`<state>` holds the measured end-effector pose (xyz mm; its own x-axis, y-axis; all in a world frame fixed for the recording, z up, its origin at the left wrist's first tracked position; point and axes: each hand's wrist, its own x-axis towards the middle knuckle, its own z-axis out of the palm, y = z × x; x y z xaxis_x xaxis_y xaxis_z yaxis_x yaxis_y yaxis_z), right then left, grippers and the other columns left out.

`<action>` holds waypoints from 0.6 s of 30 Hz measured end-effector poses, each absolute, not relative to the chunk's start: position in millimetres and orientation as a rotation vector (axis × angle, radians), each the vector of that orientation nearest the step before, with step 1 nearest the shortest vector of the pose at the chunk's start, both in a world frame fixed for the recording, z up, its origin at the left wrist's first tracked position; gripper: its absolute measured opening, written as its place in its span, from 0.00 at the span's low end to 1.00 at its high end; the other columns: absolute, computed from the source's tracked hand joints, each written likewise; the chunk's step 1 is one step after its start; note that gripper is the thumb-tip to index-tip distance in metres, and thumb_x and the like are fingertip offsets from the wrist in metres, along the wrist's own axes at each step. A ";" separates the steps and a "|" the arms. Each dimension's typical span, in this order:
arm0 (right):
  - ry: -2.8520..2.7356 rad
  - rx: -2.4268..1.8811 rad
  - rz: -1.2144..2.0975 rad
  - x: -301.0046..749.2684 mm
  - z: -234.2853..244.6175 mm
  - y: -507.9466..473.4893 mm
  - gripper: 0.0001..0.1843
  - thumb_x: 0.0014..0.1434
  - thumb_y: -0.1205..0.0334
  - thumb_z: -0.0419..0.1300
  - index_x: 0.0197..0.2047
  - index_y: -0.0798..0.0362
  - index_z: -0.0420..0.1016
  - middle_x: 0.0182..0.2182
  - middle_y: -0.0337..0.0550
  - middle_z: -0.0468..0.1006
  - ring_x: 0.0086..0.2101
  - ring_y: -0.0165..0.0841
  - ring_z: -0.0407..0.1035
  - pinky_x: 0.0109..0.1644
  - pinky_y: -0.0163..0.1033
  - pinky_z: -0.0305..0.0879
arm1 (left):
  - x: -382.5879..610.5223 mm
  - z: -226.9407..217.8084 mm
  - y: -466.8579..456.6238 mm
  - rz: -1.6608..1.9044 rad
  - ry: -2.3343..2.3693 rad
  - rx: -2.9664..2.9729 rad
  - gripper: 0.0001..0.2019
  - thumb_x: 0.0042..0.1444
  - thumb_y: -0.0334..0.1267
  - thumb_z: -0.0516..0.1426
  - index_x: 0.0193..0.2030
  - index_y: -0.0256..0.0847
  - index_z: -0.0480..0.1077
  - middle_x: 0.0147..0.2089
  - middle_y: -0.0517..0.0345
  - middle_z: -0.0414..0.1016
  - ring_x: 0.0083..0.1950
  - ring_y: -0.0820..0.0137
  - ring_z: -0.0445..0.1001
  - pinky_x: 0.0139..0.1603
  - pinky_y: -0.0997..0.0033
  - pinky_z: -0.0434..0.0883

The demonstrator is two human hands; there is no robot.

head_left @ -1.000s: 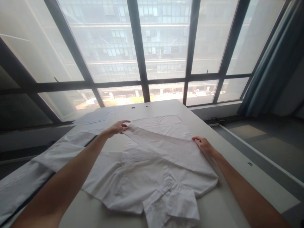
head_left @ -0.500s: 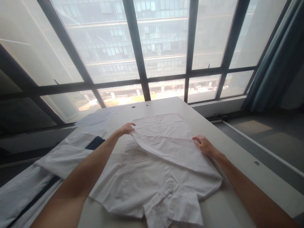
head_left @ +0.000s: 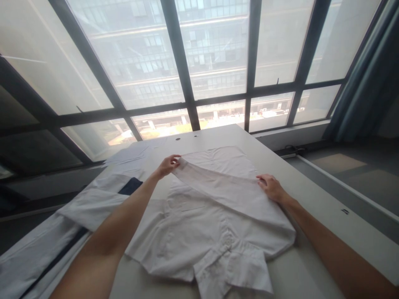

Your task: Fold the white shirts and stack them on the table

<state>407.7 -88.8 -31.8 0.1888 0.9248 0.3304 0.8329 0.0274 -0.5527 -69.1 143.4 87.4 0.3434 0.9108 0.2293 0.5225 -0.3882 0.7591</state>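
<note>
A white button-up shirt [head_left: 187, 232] lies spread on a white table, its collar [head_left: 230, 261] towards me and its lower end away from me. One layer of its cloth, seemingly a sleeve [head_left: 218, 182], runs slantwise across the body. My left hand [head_left: 168, 165] is closed in a pinch on the far left end of that layer and holds it slightly raised. At the shirt's right edge, my right hand [head_left: 270, 187] has its fingers curled onto the same layer; the fingertips are partly hidden.
More white garments with dark blue parts [head_left: 131, 186] lie along the table's left side. Behind them are flat white pieces [head_left: 131, 153]. Large windows [head_left: 218, 58] stand beyond the white table [head_left: 215, 135], and a blue-grey curtain [head_left: 352, 91] hangs at the right.
My left hand has lifted the end of the cloth layer and moved it slightly away from me. My right hand stays at the shirt's right edge. The view has shifted a little.
</note>
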 end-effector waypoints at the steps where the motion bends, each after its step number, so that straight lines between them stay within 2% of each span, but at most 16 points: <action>1: -1.648 -1.819 0.164 407.1 -32.4 -88.4 0.17 0.62 0.61 0.56 0.52 0.50 0.78 0.51 0.49 0.79 0.52 0.44 0.70 0.59 0.48 0.63 | -68.5 81.3 141.6 0.883 1.276 2.017 0.34 0.42 0.50 0.66 0.57 0.37 0.72 0.41 0.51 0.78 0.33 0.69 0.72 0.30 0.74 0.67; 6: -1.660 -1.851 0.092 404.0 -35.6 -88.2 0.17 0.62 0.61 0.57 0.53 0.50 0.77 0.50 0.49 0.79 0.51 0.46 0.69 0.56 0.50 0.63 | -67.4 47.3 135.5 0.867 1.421 1.948 0.26 0.37 0.42 0.68 0.47 0.38 0.75 0.31 0.57 0.76 0.28 0.70 0.71 0.29 0.73 0.67; 9: -1.667 -1.841 0.075 403.6 -37.4 -88.7 0.17 0.62 0.61 0.56 0.52 0.49 0.78 0.51 0.49 0.78 0.52 0.46 0.68 0.56 0.49 0.63 | -72.3 41.5 137.6 0.884 1.460 1.902 0.27 0.35 0.40 0.69 0.46 0.39 0.75 0.29 0.59 0.76 0.28 0.71 0.71 0.29 0.74 0.67; 18: -1.674 -1.835 0.085 408.5 -39.2 -86.3 0.18 0.61 0.64 0.56 0.53 0.50 0.77 0.48 0.49 0.78 0.48 0.43 0.70 0.54 0.47 0.64 | -75.0 53.4 153.8 0.992 1.360 1.790 0.35 0.33 0.50 0.72 0.49 0.36 0.74 0.34 0.53 0.79 0.30 0.70 0.72 0.30 0.73 0.67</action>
<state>408.5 -86.3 -39.2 0.1846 0.9122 0.3658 0.8706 0.0209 -0.4915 -75.0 153.8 53.4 0.1671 0.9708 0.1721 0.4604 -0.2312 0.8571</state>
